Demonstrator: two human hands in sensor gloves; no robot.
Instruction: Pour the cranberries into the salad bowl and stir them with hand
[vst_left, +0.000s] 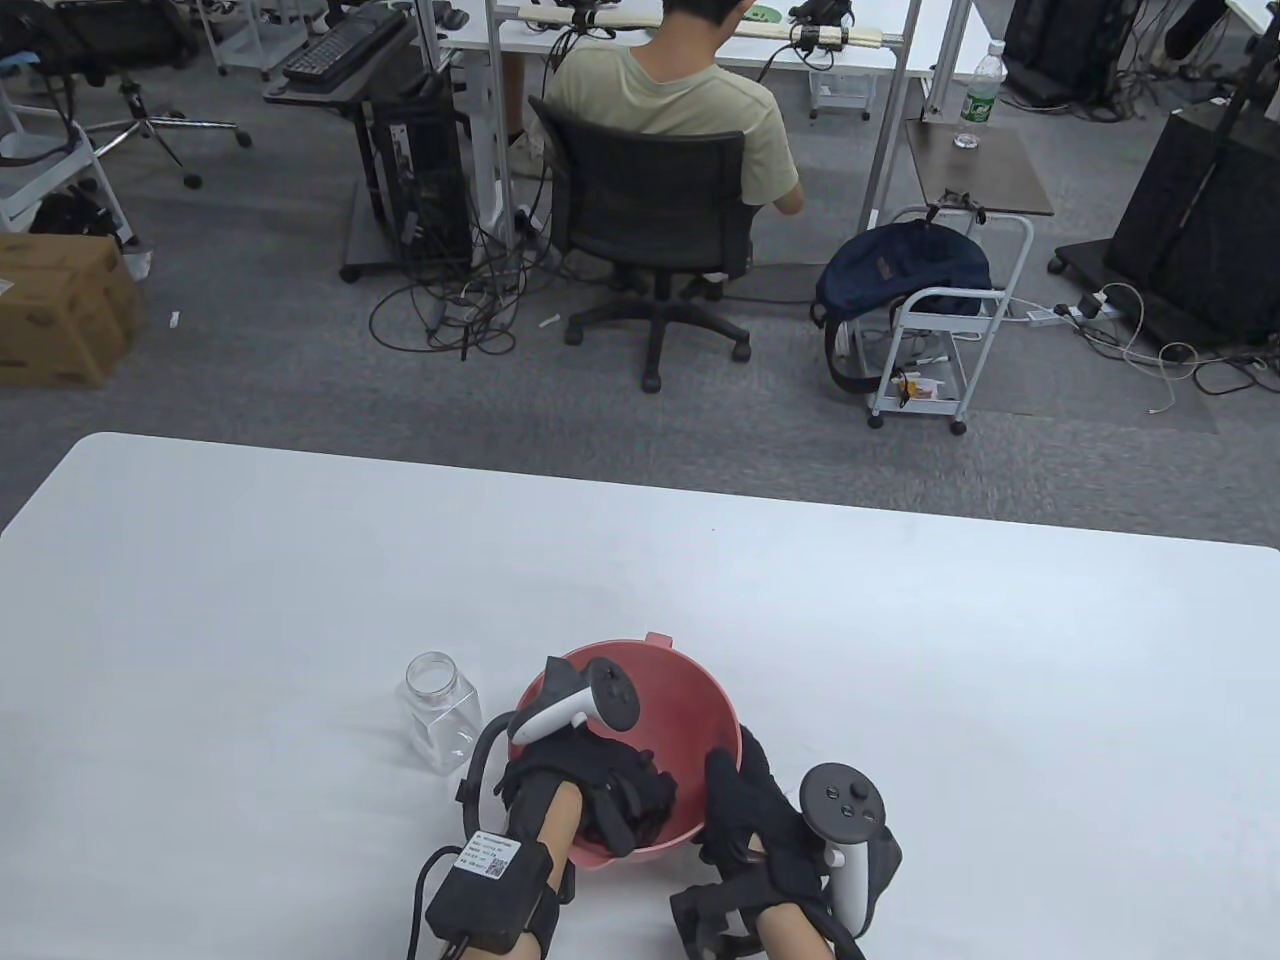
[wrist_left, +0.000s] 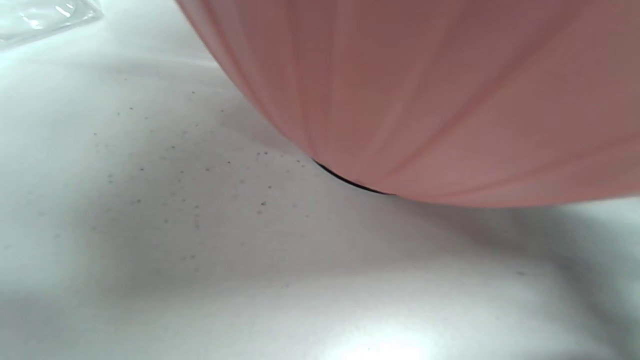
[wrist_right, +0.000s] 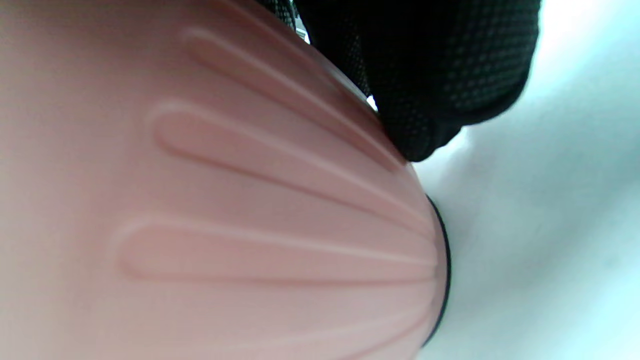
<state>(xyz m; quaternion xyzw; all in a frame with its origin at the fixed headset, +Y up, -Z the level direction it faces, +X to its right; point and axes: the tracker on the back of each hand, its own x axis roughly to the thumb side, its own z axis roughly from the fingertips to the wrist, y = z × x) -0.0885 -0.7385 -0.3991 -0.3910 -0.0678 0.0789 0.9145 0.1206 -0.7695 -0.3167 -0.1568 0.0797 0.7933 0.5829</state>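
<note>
Stirring step, I'd judge — left hand (vst_left: 610, 790) down inside pink salad bowl (vst_left: 670, 690), fingers curled, cranberries hidden; right hand (vst_left: 750, 800) clasps near rim; jar (vst_left: 442, 708) empty beside; next — keep bowl steady.

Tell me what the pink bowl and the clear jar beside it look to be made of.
Pink bowl: probably plastic, matte, judging by the moulded ribs on its outer wall and a uniform colour; a dark ring shows at its base.
Clear jar: transparent and glossy with squared sides, likely clear plastic, though glass cannot be ruled out; it looks empty.
</note>
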